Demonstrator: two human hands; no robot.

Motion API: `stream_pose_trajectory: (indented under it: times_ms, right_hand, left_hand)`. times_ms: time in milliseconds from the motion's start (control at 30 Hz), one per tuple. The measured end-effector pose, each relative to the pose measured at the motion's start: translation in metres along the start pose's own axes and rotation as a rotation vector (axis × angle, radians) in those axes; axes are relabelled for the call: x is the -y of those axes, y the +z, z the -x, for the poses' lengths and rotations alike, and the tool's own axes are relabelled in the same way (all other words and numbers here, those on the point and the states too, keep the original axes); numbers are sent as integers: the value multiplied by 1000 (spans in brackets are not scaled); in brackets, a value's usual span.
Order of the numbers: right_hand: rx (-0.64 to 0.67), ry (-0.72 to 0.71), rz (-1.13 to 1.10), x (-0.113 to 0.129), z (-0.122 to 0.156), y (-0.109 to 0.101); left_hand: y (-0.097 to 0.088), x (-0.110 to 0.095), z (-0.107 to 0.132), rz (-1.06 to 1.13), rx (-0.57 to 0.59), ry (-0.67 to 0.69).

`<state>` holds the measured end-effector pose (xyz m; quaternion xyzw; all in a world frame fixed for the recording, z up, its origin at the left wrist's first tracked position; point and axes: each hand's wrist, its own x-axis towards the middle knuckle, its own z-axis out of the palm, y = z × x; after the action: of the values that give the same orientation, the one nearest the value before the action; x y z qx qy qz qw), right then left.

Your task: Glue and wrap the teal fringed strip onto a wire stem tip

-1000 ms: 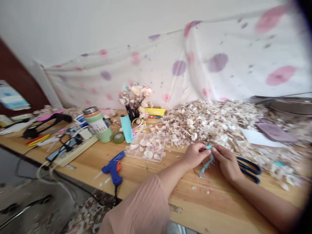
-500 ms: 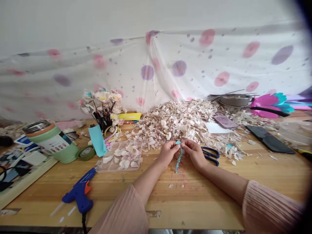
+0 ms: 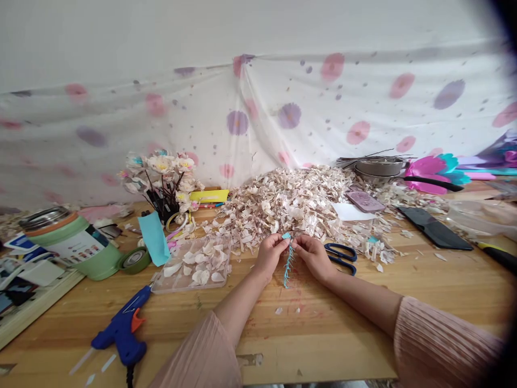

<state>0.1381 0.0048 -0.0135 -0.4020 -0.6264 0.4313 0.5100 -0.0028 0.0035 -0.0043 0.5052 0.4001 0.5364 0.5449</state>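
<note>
My left hand (image 3: 270,252) and my right hand (image 3: 313,255) meet at the middle of the wooden table (image 3: 363,323). Both pinch the top of a narrow teal fringed paper strip (image 3: 287,262), which hangs down between them to the tabletop. Right behind the hands lies a big heap of pale petal-like scraps (image 3: 299,202). Black-and-blue scissors (image 3: 341,257) lie just right of my right hand. A clear tray of pale petals (image 3: 194,262) sits to the left of my left hand.
A blue glue gun (image 3: 121,331) lies at the front left. A green flask (image 3: 72,245), a tape roll (image 3: 134,259), teal paper (image 3: 154,237) and a bunch of paper flowers (image 3: 161,172) stand at left. A metal pan (image 3: 379,166), a black phone (image 3: 434,233) and pink paper flowers (image 3: 434,170) are at right.
The view has swung right and settled, bringing the hands to the centre. Both hands have kept their pinch on the teal strip, which now hangs straighter.
</note>
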Motion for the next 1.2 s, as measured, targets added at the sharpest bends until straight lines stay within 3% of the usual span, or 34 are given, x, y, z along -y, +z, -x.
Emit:
stream_pose_trajectory:
  times_ms: [333, 1200]
  right_hand:
    - [-45, 1, -54, -1, 0, -2]
    - [-46, 9, -22, 2, 1, -2]
  left_hand:
    - [0, 0, 1, -19, 91, -41]
    - [2, -2, 2, -29, 60, -28]
